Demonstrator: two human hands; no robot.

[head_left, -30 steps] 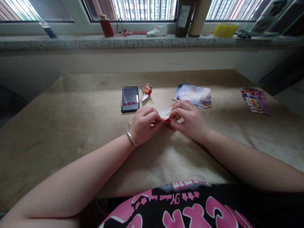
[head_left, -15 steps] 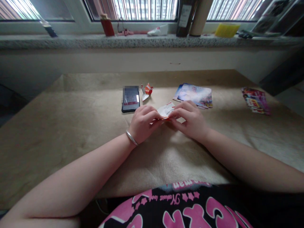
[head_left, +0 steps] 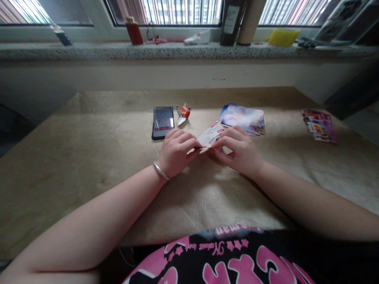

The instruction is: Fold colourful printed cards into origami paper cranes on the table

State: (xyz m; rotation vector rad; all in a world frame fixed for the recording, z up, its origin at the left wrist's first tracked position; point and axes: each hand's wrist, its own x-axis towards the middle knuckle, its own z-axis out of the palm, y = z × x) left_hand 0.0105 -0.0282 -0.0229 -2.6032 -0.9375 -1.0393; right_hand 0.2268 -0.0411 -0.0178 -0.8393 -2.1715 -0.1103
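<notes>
Between my two hands is a piece of printed paper (head_left: 209,135), white with red marks and small text on the side facing me. Its near edge looks folded, showing a thin coloured strip. My left hand (head_left: 179,151), with a silver bangle at the wrist, pinches the left end of that edge. My right hand (head_left: 237,146) pinches the right end between thumb and fingers. The fingertips cover parts of the paper. Just beyond my left hand lie a phone (head_left: 162,123) and a small red-and-white folded paper figure (head_left: 184,113).
A stack of glossy printed sheets (head_left: 244,116) lies beyond my right hand. Colourful cards (head_left: 319,125) are fanned at the right of the table (head_left: 89,150). The stone windowsill (head_left: 118,53) holds a red lighter (head_left: 134,32), a dark bottle (head_left: 231,23) and a yellow block (head_left: 283,38).
More of the paper's white printed face shows now, its far corner reaching farther up beside the stack. My left hand has shifted slightly left. Both hands keep their pinch.
</notes>
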